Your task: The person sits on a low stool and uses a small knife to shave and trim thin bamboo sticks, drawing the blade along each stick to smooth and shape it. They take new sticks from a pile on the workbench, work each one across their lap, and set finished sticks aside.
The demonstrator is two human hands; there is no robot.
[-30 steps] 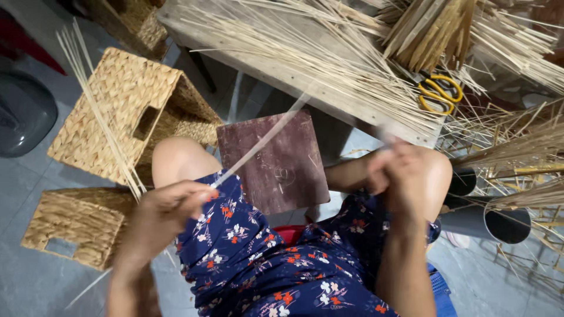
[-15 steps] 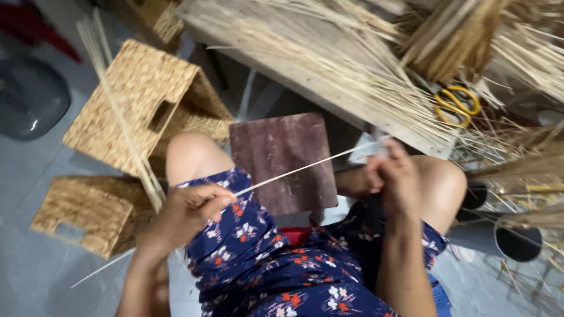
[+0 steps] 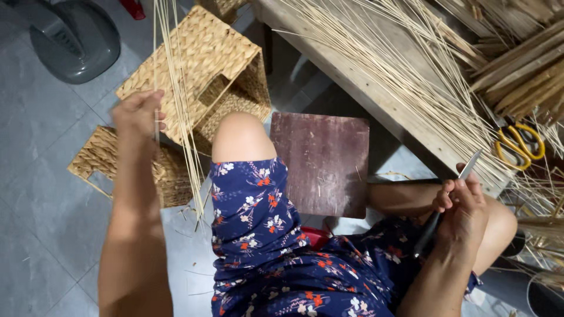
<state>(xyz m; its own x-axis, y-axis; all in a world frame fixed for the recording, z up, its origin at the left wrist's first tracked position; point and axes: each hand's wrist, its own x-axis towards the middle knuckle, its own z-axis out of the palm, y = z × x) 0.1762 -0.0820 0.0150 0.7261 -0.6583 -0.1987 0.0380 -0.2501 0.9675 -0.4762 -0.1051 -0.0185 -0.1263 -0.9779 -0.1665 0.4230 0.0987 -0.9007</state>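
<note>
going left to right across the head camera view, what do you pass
Grey plastic fan base → left hand holding thin pale reed strips → dark red square board → right hand gripping a knife → yellow-handled scissors.

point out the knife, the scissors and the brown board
knife [image 3: 470, 166]: head view, on the bare blade above the right hand's fingers
scissors [image 3: 520, 145]: head view, on the yellow handle loops
board [image 3: 320, 164]: head view, on the middle of its flat top

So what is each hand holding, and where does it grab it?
The left hand pinches a thin reed strip partway along its length. The right hand grips a knife around its dark handle, blade pointing up.
</note>
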